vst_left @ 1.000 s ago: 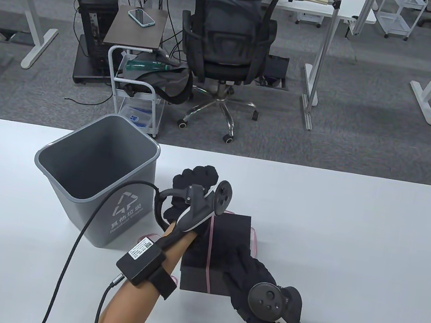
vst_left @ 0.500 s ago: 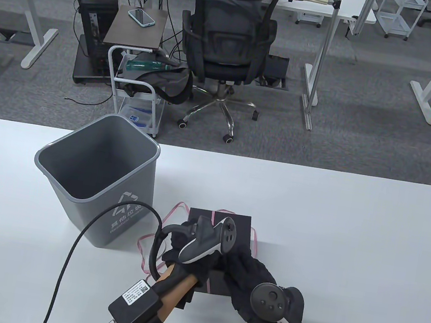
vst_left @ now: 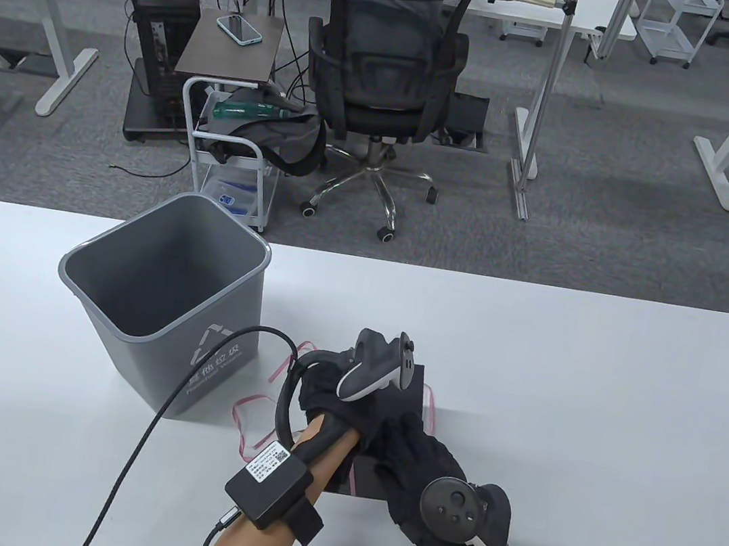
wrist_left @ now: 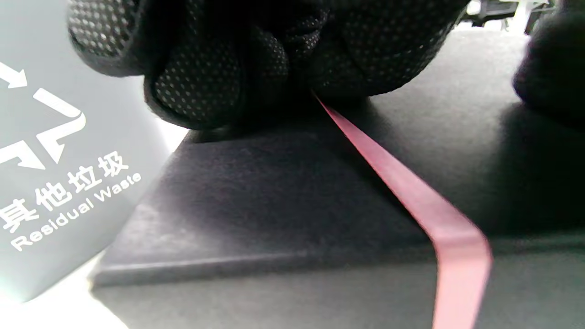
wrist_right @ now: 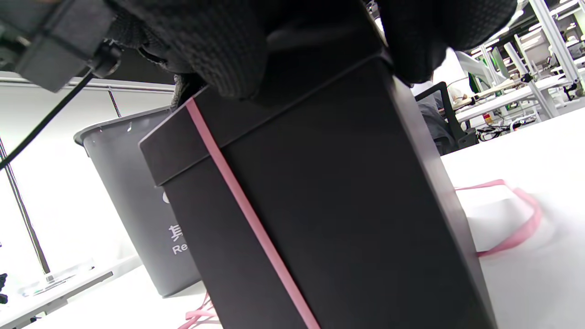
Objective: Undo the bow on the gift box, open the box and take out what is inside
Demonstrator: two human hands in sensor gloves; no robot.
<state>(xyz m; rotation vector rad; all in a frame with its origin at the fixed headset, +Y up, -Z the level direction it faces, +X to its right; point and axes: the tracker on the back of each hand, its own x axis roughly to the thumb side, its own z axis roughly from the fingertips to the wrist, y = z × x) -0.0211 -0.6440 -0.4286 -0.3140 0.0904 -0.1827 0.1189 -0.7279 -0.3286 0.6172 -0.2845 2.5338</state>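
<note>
Box [wrist_right: 329, 192]: black, matt, square-edged gift box with a separate lid seated on top; stands on the white table [vst_left: 591, 403] just right of the bin, near the front edge.
Ribbon [wrist_right: 247, 210]: narrow pink band, flat over the lid and down the near side (loose loops trail on the table at both sides of the box).
Left hand [vst_left: 343, 413]: gloved, on top of the lid; in the left wrist view its fingers [wrist_left: 196, 87] curl and pinch the ribbon where it crosses the lid.
Right hand [vst_left: 424, 467]: gloved, fingers clasping the box's near top edge, holding the box.
Bin [vst_left: 155, 296]: grey, open, marked "Residual Waste", left of the box.
Lid: closed.
</note>
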